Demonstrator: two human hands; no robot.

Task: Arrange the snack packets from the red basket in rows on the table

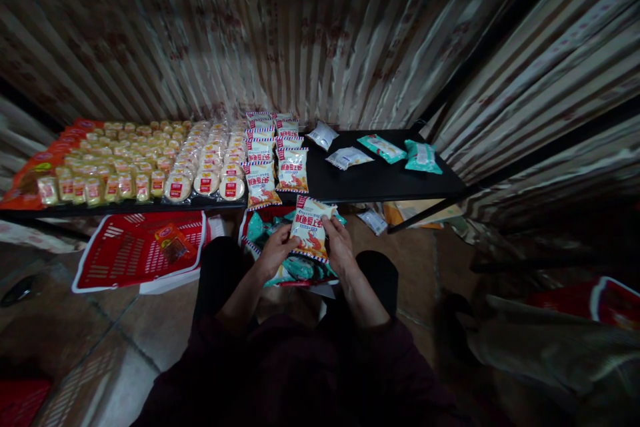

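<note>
Between my two hands is a white and orange snack bag [313, 230] with red lettering, its printed face turned up. My left hand [277, 248] grips its lower left side; my right hand [339, 240] closes on its right edge. Just beneath it stands a red basket [244, 223] between my knees, holding several teal snack bags [300, 268]. Ahead on the black shelf [330, 187], matching white and orange bags [293, 170] stand in two rows. To their left are rows of round wrapped crackers [231, 188].
Small yellow packets [113, 185] and orange bags [43, 163] fill the shelf's left end. Loose silver bags [349, 157] and teal bags [423, 157] lie toward its right. Another red basket [125, 260] with an orange packet sits on the floor. A silver packet [373, 221] lies below the shelf.
</note>
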